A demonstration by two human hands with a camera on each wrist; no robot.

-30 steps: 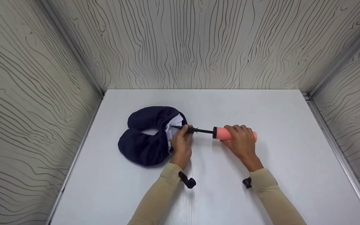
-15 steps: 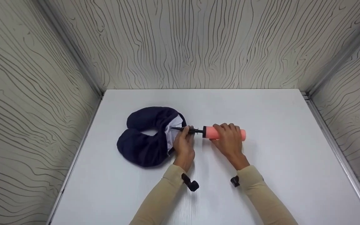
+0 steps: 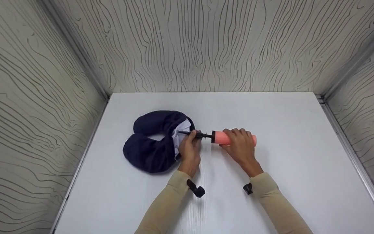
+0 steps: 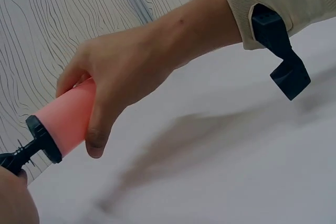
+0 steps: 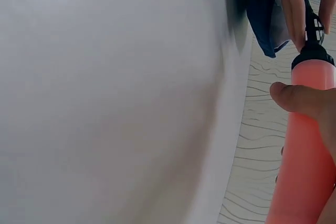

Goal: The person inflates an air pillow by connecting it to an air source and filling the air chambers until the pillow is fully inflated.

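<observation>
A navy U-shaped neck pillow (image 3: 151, 156) lies on the table with its white inner lining (image 3: 182, 126) showing at the curved end. My left hand (image 3: 190, 151) pinches the black handle end of a hand pump between thumb and fingers, its thin nozzle (image 3: 183, 132) pointing into the lining. Whether the tip sits in a valve is too small to tell. My right hand (image 3: 240, 146) grips the pump's coral-pink barrel (image 3: 221, 137), fingers wrapped over the top. In the right wrist view, only a short gap separates the barrel (image 5: 310, 145) from my left hand (image 5: 294, 3).
The white tabletop (image 3: 291, 136) extends around the pillow and pump. Wood-patterned panels (image 3: 187, 45) rise at the back and both sides. A small black camera mount (image 3: 196, 188) sticks out from the left cuff, and another (image 3: 248, 188) from the right.
My right hand has slid the pump barrel left toward my left hand, so less of the black rod shows. Over the last half second it has barely moved. My left hand and the pillow stay put.
</observation>
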